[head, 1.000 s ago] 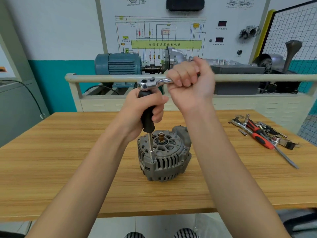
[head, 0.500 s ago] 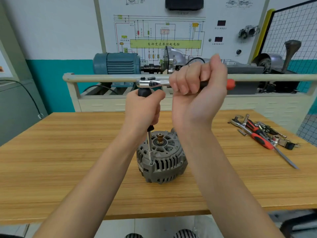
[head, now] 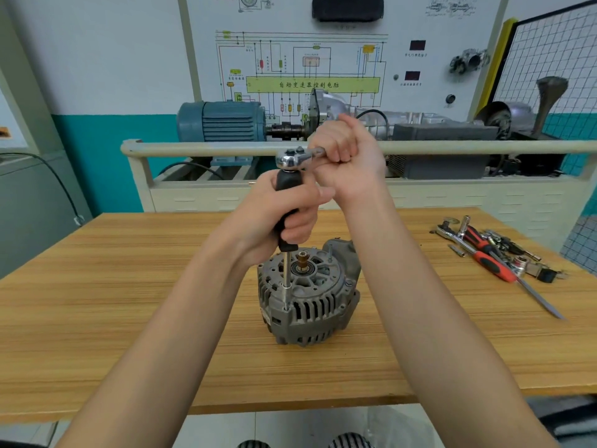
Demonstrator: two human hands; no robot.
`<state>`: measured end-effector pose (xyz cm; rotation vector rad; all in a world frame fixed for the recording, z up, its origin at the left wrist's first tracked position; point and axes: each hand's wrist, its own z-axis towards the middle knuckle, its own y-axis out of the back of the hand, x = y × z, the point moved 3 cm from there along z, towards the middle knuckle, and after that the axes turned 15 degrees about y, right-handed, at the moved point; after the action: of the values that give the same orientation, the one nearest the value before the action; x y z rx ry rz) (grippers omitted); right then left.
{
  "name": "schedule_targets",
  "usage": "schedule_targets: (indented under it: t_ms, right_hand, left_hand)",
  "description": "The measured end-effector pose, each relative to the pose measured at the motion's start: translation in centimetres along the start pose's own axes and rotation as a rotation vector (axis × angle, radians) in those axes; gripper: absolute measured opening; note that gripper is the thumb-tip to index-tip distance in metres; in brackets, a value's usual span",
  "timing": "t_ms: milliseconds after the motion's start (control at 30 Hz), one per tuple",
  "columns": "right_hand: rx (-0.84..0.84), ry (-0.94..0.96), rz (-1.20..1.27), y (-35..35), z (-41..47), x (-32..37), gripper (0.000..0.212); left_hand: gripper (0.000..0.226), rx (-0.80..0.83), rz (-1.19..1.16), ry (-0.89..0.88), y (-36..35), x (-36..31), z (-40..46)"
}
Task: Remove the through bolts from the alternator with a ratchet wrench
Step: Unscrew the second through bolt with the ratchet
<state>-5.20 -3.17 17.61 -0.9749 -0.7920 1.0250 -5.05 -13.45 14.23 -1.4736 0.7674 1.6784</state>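
A grey alternator (head: pixel 310 299) stands on the wooden table (head: pixel 129 286), shaft end up. A slim steel extension shaft (head: pixel 286 279) runs straight down into a bolt hole at the alternator's front left rim. My left hand (head: pixel 277 218) grips the black handle (head: pixel 286 192) on top of that shaft. A chrome ratchet wrench head (head: pixel 290 159) sits on the handle's top end. My right hand (head: pixel 349 160) grips the ratchet's handle just right of the head and hides most of it. The bolt itself is hidden in the hole.
Loose tools lie at the table's right side: a red-and-black screwdriver (head: pixel 494 263), another ratchet (head: pixel 447 229), several sockets. Behind the table stands a training rig with a rail (head: pixel 193 148), a blue motor (head: pixel 223 121) and a wiring panel.
My right hand swung the ratchet handle out to the right and then back in toward me. My left hand kept its grip on the black handle. The alternator stayed put.
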Motion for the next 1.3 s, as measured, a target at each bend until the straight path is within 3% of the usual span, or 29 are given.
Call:
schedule_targets:
  t_ms: [133,267,467,600,733,833,933,1100,1200,1300]
  right_hand:
    - [-0.006,-0.024,0.021,0.5,0.9,-0.1,0.066]
    - [0.052,0.09,0.069,-0.2,-0.5,0.6,0.062]
    - [0.24,0.651,-0.263,-1.9,-6.1,0.7,0.053]
    - [0.398,0.909,-0.48,-2.5,-7.8,-0.9,0.042]
    - [0.3,0.774,-0.397,-2.7,-6.6,0.1,0.046]
    - [0.154,0.545,-0.288,-2.3,-4.6,1.2,0.043]
    - [0.022,0.289,-0.209,-1.6,-2.2,1.2,0.053]
    - [-0.048,-0.048,-0.078,-0.5,0.4,-0.4,0.061]
    - [-0.013,-0.124,0.016,-0.4,0.7,-0.7,0.066]
    - [0.013,-0.047,0.043,-0.9,0.0,-0.3,0.068]
  left_hand:
    - [0.046,-0.121,-0.038,0.032,0.1,0.1,0.3]
    - [0.046,-0.265,-0.045,-0.041,-0.3,0.3,0.1]
    - [0.045,-0.552,-0.027,-0.099,-0.4,0.5,0.2]
    - [0.045,-0.613,-0.023,-0.108,-0.4,0.4,0.3]
    - [0.043,-0.532,0.007,-0.082,0.1,0.5,0.2]
    - [0.04,-0.368,0.038,-0.049,0.4,0.2,0.0]
    - [0.025,-0.26,0.059,-0.046,0.4,-0.2,-0.1]
    - [0.025,-0.132,-0.01,-0.056,0.2,-0.4,-0.2]
    - [0.038,-0.083,-0.031,0.001,0.1,-0.2,-0.2]
    - [0.046,-0.183,-0.032,-0.016,0.0,-0.1,-0.2]
